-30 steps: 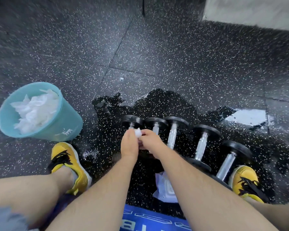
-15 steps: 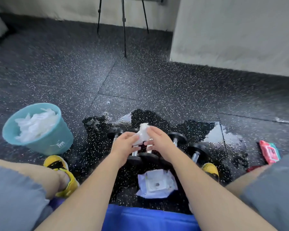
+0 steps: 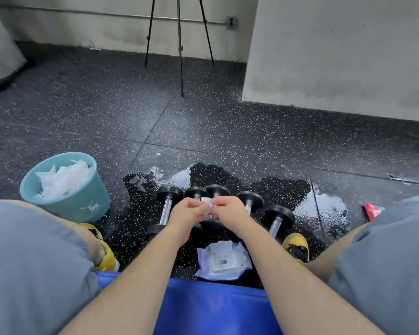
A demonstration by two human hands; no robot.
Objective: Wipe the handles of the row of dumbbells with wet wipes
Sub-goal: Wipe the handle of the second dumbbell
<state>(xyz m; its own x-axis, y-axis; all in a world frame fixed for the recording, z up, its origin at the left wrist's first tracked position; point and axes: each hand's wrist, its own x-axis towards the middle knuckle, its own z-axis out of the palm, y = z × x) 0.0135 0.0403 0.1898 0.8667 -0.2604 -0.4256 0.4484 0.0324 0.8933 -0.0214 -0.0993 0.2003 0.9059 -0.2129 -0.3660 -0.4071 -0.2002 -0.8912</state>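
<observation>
both hands, left hand and right hand, are pinching a wet wipe at frame centre, seemingly readying it for the dumbbells.

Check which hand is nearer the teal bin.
Left. The left hand pinches the wipe above the dumbbells, to the right of the teal bin; the right hand pinches the same wipe from its far side, further from the bin.
</observation>
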